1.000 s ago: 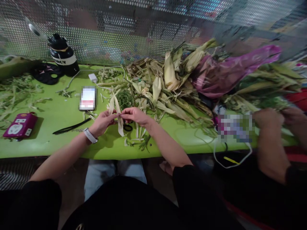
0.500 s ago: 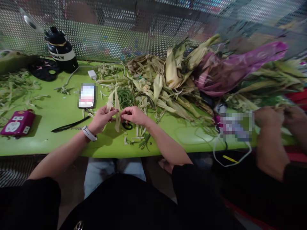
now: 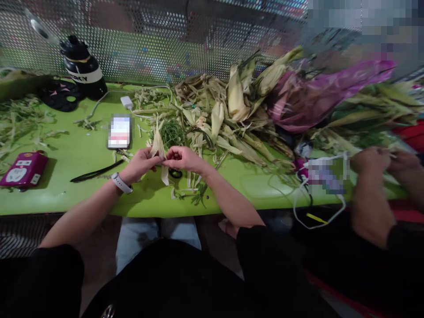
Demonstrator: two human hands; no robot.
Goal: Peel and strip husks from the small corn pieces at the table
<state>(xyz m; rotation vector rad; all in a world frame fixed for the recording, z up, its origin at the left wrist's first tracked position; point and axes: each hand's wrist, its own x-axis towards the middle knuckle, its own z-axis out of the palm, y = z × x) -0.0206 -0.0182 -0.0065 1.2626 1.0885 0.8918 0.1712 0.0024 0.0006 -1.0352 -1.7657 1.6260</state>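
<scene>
My left hand (image 3: 141,164) and my right hand (image 3: 183,158) meet above the green table (image 3: 82,190), both pinched on a pale corn husk strip (image 3: 158,145). The strip stands up between the fingers and a short end hangs below them. My left wrist wears a white watch (image 3: 118,182). A black ring (image 3: 175,173) lies on the table just under my right hand. Behind my hands sits a bundle of green bands (image 3: 171,131), then a big heap of corn husks (image 3: 228,119).
A phone (image 3: 119,131), a black strap (image 3: 96,172), a magenta power strip (image 3: 21,168), a black bottle (image 3: 84,70) and husk scraps (image 3: 23,123) lie to the left. A purple bag (image 3: 318,95) tops the heap. Another person's hands (image 3: 384,161) work at the right.
The two raised husk ends have come together into one folded strip. My hands have shifted slightly away from me; the person at the right keeps working.
</scene>
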